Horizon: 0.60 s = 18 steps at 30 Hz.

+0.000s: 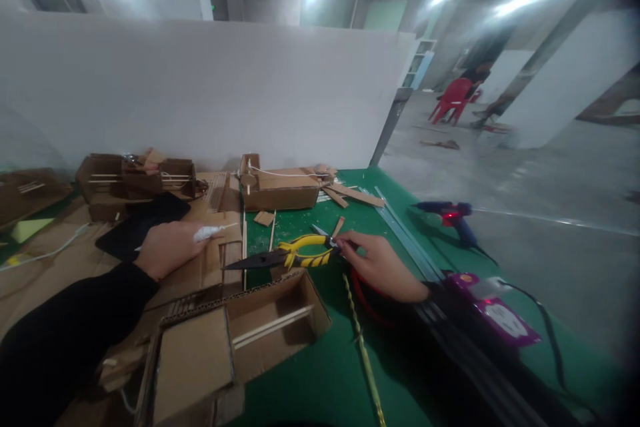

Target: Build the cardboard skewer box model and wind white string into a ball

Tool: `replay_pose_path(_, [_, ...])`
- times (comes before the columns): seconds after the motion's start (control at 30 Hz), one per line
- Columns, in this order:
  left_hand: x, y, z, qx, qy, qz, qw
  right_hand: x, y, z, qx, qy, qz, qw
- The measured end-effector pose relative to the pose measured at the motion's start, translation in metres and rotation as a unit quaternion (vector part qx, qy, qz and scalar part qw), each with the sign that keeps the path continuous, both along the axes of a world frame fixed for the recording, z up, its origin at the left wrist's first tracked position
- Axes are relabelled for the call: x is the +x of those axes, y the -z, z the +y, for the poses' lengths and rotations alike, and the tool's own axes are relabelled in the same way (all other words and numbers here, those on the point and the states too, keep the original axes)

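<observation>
1. From where I stand, two arms in black sleeves reach in, one from each lower corner of the frame.
2. The left hand [173,250], left of centre, is back-up and closed around a small white nozzle [207,233]. Its thin tip points right, over the cardboard.
3. The right hand [383,265], just right of centre, reaches leftward over the green table [305,387]. Its thumb and fingers are drawn together in a pinch beside the handle ends of the yellow-and-black pliers [307,260]; I can't tell what is between them.
4. I count one pair of pliers, mid-frame, jaws pointing left. One short brown strip [339,225] stands up by the right fingertips.
5. There are four cardboard boxes: an open one [193,367] at the lower centre-left, a long one [280,197] just above mid-frame, a divided one [103,180] at the left, and another [33,190] at the far left edge.
6. Two pale sticks [273,327] cross inside the nearest box.
7. One twisted yellow-green rod [367,360] slants down to the bottom edge, right of centre.
8. At the right sit one glue gun [457,219], glowing red, and one purple power strip [505,320] below it.
9. Upper right, there's one red chair [454,99], with a person [477,77] in dark clothes by it. Four bright lights shine along the top.
</observation>
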<state>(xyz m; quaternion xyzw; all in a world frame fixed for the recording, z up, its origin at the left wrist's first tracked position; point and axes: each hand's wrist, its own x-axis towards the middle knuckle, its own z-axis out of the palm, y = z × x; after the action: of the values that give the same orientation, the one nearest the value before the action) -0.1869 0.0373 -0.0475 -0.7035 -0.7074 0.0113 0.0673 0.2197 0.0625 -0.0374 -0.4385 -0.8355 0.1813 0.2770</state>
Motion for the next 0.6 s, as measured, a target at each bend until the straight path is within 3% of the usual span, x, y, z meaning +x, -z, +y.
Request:
replay_pose_path(0.2, [0.0043, -0.0039, -0.0014, -0.015, -0.009, 0.057, 0.998, -0.0004, -0.0003, 0.0003, -0.001, 0.001, 0.000, 1.000])
replay_pose_path(0.6, [0.0097, -0.0046, -0.0046, 0.019, 0.005, 0.058, 0.998, -0.0005, 0.0005, 0.0004, -0.004, -0.001, -0.004, 1.000])
